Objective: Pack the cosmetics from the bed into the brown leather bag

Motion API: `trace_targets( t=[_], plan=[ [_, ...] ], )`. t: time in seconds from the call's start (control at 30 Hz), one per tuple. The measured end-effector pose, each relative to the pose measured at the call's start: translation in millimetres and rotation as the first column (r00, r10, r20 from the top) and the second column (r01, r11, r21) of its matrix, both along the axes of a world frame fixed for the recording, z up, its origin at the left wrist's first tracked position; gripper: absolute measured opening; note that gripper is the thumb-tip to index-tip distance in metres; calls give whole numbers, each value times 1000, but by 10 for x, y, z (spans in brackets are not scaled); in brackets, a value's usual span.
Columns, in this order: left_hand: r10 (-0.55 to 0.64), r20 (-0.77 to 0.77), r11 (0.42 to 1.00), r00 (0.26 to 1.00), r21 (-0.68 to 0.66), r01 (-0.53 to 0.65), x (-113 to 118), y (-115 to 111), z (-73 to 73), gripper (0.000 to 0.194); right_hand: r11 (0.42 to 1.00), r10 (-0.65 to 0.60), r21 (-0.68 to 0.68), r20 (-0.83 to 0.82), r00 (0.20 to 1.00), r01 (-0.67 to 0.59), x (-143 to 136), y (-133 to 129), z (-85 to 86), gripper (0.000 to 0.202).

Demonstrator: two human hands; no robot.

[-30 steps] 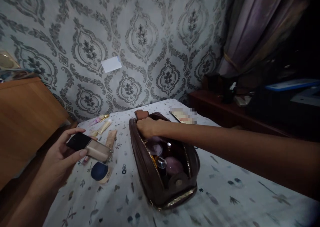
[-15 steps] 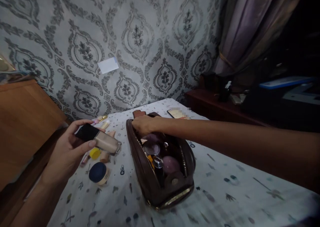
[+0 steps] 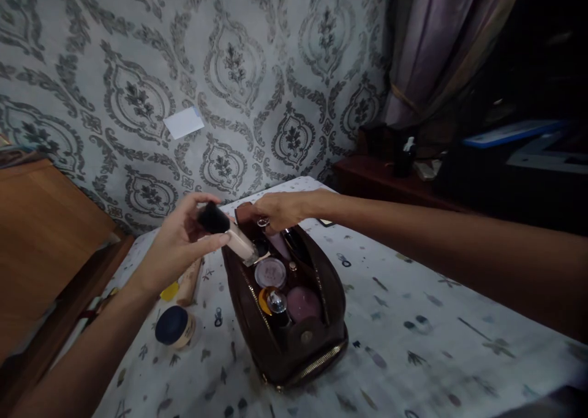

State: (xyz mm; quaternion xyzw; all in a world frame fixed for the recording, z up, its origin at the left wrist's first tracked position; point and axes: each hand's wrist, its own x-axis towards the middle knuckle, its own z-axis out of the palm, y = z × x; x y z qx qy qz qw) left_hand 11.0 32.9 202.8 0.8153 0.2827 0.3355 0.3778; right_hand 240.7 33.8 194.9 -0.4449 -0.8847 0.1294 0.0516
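Observation:
My left hand (image 3: pixel 186 234) is closed around a foundation bottle (image 3: pixel 239 240) with a black cap and beige contents, its clear base tilted down into the open mouth of a brown makeup bag (image 3: pixel 248 338). At the bag's far end, my right hand (image 3: pixel 282 209), with a ring on it, grips the rim; its fingertips are partly hidden. Inside the bag lie a round compact (image 3: pixel 270 273), a pink makeup sponge (image 3: pixel 303 303) and a bottle with a shiny round cap (image 3: pixel 276 301). A dark-lidded jar (image 3: pixel 174 327) stands left of the bag.
Beige tubes (image 3: pixel 189 283) and a yellow cap (image 3: pixel 169 292) lie left of the bag on the patterned tablecloth (image 3: pixel 395 357). A phone-like flat object (image 3: pixel 325 222) lies behind my right forearm. Wooden furniture (image 3: pixel 55 222) stands at the left, a patterned wall behind.
My left hand has carried the foundation bottle rightward to the bag's opening. My right hand has risen from inside the bag to its far rim, and more contents show.

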Motion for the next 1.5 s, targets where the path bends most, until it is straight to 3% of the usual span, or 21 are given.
trace_targets(
  t=[0.13, 0.27, 0.43, 0.63, 0.8, 0.97, 1.2, 1.5],
  plan=[
    [-62, -186, 996, 981, 45, 71, 140, 53, -22, 42, 999, 39, 35, -43, 998, -37, 96, -51, -76, 42],
    [-86, -404, 976, 911, 151, 159, 238, 154, -27, 37, 998, -27, 46, -99, 995, 32, 146, -53, -174, 31],
    [-71, -696, 920, 714, 230, 316, 427, 254, 44, 28, 992, -94, 67, -140, 986, 104, 170, -81, -225, 23],
    [-30, -882, 872, 470, 207, 444, 694, 320, 45, 26, 998, -37, 38, -222, 974, 46, 217, -70, -263, 29],
    [69, -949, 861, 307, 212, 462, 775, 316, 12, 31, 997, -65, 17, -224, 973, 71, 243, -67, -284, 19],
    [109, -970, 853, 220, 204, 480, 799, 335, -34, 31, 999, -17, 37, -236, 972, 26, 250, -69, -281, 18],
    [202, -976, 853, 83, 217, 474, 930, 278, -107, 33, 994, -70, 66, -185, 980, 83, 244, -91, -280, 9],
    [214, -975, 847, -51, 160, 507, 1039, 220, -181, 31, 997, -56, 34, -234, 971, 65, 260, -90, -296, 13]
  ],
)
